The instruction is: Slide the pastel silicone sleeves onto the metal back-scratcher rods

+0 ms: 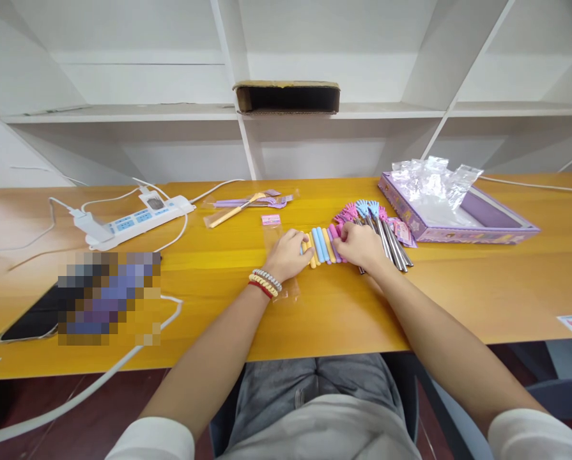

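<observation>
Pastel sticks (321,245): yellow, blue, purple and magenta pieces are lying side by side on the wooden table (209,287), in front of the person and between both hands; the outermost ones are partly hiding under fingers, so a full count is not showing.
Other hidden parts: the right hand (360,245) is covering part of the metal rods (395,246) beside it, and the left hand (289,254) is covering much of a clear bag (288,292). Pixelation is masking an object beside a dark phone (29,313).
Direction of sticks: the row is running left to right, while each stick's long axis is pointing away from the person, its far end leaning slightly left.
Left-hand grip: thumb and fingers are closing on the row's left end.
Right-hand grip: bent fingers are holding the magenta right end; exactly which sticks they are pinching is impossible to tell.
Right side: pink and blue hand-shaped heads (367,207) are topping the rods, and a purple box (482,233) is sitting beyond them.
</observation>
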Demonstrator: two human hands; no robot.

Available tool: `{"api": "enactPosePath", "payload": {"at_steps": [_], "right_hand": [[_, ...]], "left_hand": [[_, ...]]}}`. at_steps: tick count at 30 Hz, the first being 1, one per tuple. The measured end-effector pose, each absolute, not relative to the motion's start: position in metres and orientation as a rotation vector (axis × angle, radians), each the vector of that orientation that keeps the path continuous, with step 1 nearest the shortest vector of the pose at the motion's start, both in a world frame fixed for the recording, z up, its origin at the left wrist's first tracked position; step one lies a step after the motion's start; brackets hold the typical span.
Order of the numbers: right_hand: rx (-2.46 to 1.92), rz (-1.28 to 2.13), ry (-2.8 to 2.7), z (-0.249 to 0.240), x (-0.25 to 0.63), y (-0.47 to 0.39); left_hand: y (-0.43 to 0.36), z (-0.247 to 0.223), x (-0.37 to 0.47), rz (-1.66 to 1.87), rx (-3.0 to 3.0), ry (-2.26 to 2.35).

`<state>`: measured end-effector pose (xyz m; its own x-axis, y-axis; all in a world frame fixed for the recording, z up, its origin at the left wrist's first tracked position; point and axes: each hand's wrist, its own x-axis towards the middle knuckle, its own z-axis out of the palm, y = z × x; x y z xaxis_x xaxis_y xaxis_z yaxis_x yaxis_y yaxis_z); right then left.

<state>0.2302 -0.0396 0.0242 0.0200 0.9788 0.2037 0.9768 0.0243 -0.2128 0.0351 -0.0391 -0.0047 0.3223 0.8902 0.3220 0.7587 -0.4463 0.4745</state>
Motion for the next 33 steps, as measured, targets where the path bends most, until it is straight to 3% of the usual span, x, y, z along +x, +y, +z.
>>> {"api": "enactPosePath", "payload": {"at_steps": [13,33], "right_hand": [[-1.947,-0.152,-2.058,0.019,0.223,-0.039],[-2.058,-0.023,-2.088,0.021,0.223,-0.037]], "left_hand": [[-0.04,-0.002,0.037,0.77,2.364,1.533],[-0.039,-0.004,0.037,0.763,2.397,1.516]]}}
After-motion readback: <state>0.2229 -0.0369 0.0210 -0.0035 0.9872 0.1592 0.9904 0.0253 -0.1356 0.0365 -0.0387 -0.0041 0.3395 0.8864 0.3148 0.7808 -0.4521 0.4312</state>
